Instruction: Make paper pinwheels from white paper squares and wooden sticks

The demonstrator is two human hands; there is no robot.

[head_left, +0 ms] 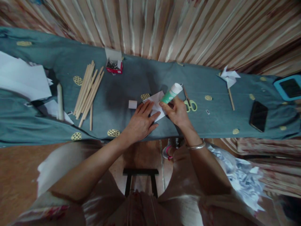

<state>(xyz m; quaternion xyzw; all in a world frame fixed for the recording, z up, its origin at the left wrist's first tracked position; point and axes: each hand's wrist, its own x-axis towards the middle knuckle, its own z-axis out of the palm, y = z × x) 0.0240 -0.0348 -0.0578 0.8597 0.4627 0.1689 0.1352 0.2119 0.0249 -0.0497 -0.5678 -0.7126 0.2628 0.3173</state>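
My right hand (pixel 176 111) grips a green and white glue stick (pixel 171 94), tilted with its lower end at a small piece of white paper (pixel 160 116). Lying with fingers spread, my left hand (pixel 141 121) presses on the left part of that paper, which it partly covers. Just left of the fingertips stands a small white cap (pixel 132 104). Scissors with light green handles (pixel 191 106) lie right beside my right hand, their blades partly hidden by the glue stick and hand.
Several wooden sticks (pixel 88 91) lie left, near an open red box of small metal pieces (pixel 114 65). White paper sheets (pixel 21 77) and a pale roller (pixel 60 102) are farther left. Rightward lie a paper pinwheel on a stick (pixel 229 78), a phone (pixel 258 116) and a blue-framed device (pixel 288 87).
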